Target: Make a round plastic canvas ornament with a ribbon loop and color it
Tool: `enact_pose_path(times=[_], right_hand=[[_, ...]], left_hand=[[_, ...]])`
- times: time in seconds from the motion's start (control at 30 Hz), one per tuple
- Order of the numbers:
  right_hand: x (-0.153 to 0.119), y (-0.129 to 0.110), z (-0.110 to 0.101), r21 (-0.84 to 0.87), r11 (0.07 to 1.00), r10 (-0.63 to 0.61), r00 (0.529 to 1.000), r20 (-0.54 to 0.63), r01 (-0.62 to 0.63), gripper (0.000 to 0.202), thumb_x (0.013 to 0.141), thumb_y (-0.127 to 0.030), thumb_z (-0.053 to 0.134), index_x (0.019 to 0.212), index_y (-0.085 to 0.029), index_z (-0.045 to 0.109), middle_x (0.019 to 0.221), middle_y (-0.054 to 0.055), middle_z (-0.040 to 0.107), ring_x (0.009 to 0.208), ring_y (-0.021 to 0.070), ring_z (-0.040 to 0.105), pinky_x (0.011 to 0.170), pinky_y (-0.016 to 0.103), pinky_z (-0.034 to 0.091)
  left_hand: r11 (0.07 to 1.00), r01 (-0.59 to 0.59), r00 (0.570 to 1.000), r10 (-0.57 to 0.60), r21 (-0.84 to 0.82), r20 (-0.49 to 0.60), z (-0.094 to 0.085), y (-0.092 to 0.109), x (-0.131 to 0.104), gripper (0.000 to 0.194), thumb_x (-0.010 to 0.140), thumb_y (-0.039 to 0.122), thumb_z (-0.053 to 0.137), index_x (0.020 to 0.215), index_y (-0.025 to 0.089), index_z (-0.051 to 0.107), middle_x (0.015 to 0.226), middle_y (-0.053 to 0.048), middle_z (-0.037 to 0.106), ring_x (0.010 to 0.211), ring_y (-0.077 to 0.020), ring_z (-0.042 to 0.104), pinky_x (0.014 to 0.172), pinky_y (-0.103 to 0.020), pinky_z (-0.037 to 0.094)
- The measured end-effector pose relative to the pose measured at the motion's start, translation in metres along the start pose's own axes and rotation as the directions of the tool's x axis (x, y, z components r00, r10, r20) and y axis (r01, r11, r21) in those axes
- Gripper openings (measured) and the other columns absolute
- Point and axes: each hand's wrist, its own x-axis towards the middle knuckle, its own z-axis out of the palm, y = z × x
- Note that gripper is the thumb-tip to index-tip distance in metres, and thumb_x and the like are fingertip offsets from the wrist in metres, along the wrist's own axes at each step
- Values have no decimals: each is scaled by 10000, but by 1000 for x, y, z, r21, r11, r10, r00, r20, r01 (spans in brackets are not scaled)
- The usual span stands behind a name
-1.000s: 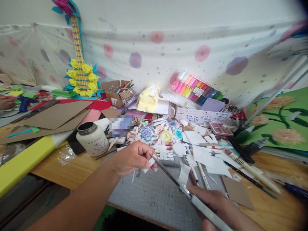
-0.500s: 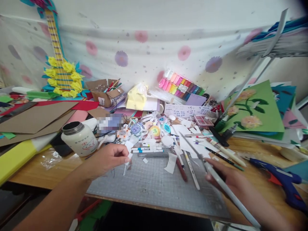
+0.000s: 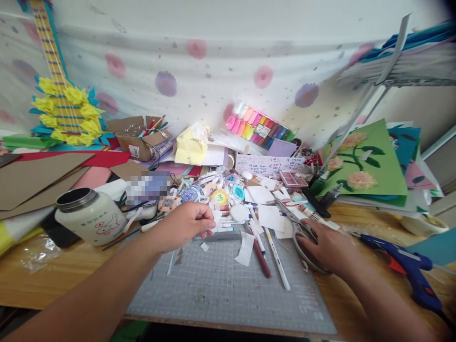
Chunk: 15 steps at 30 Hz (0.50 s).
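- The left hand [image 3: 197,222] is at 11 o'clock from the middle of the grey cutting mat [image 3: 217,294], its thumb and fingers pinching a small white paper scrap [image 3: 216,221].
- The right hand [image 3: 322,237] is at 2 o'clock, fingers bent over the handles of the scissors [image 3: 299,230]; whether it grips them firmly, I cannot tell.
- The scissors are at the mat's right edge, blades pointing to 10 or 11 o'clock, over white paper pieces.
- A dark red pen [image 3: 261,259] and a white marker [image 3: 278,260] lie side by side on the mat at 1 o'clock, just left of the scissors.
- At 12 o'clock, beyond the mat, is a heap of round coloured badges [image 3: 220,196], with a pack of coloured clay [image 3: 263,127] farther back.
- The open white bottle [image 3: 93,217] stands on the wooden surface [image 3: 342,306] at 10 o'clock.
- A blue glue gun [image 3: 409,270] lies at 3 o'clock, right of the right hand.
- The green flower picture [image 3: 386,166] is at 2 o'clock; a yellow-flowered guitar shape [image 3: 67,111] stands at 10 o'clock, behind the bottle.
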Motion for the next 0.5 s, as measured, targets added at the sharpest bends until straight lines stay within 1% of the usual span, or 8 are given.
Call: enact_pose_path(times=[0.07,0.13,0.2,0.23,0.3,0.37,0.43,0.5], right_hand=[[-1,1,-8,-18,1000,-9,1000,2,9,488,852,-422,458,1225,-133,586,1036,170,716,906,335,674,751,401,490],[-2,-4,-23,-14,1000,4,999,-49,-5,454,858,-408,454,1169,-126,626,1068,193,694,924,365,656,760,442,480],[0,-19,-41,96,994,-31,992,-124,43,376,876,-379,442,1065,-156,678,1080,164,689,916,336,649,757,428,478],[1,-31,-50,220,966,-111,987,-120,136,331,883,-358,447,1023,-181,688,1051,130,697,873,286,653,751,389,481],[7,-59,-65,466,838,-268,958,-101,284,285,893,-350,463,995,-205,686,936,83,711,773,214,640,680,316,476],[17,-89,-72,609,711,-364,925,-108,351,222,870,-304,507,940,-203,693,891,60,710,782,199,621,672,295,456],[28,-113,-71,750,576,-406,910,-82,325,194,852,-284,530,913,-194,690,838,42,701,732,173,595,651,279,437],[37,-130,-64,885,405,-431,902,-34,227,173,829,-276,555,883,-174,683,795,32,683,706,156,570,645,268,427]], left_hand=[[999,-6,1000,7,-46,27,3,4,8,155,737,302,601,623,199,582,562,26,645,577,-175,613,575,-255,414],[996,-10,999,15,-89,48,8,7,14,162,744,306,599,628,196,576,574,19,649,580,-175,622,568,-255,419],[991,-16,998,23,-130,58,14,8,20,169,747,308,604,629,191,570,579,18,642,578,-170,622,567,-255,421],[988,-20,998,29,-151,59,17,7,23,175,749,311,606,629,191,566,585,19,640,579,-166,620,574,-256,424],[981,-30,997,42,-191,59,22,4,27,185,756,319,607,630,193,554,600,22,641,584,-158,612,592,-260,430],[974,-38,997,52,-224,55,26,0,29,181,773,318,595,647,196,552,622,23,649,591,-151,601,611,-264,432],[967,-42,997,57,-250,53,28,-5,30,172,786,310,583,660,196,557,638,23,655,590,-145,588,618,-266,429],[962,-40,997,57,-268,55,30,-8,31,168,792,298,578,662,193,566,646,23,653,589,-140,575,617,-263,424]])
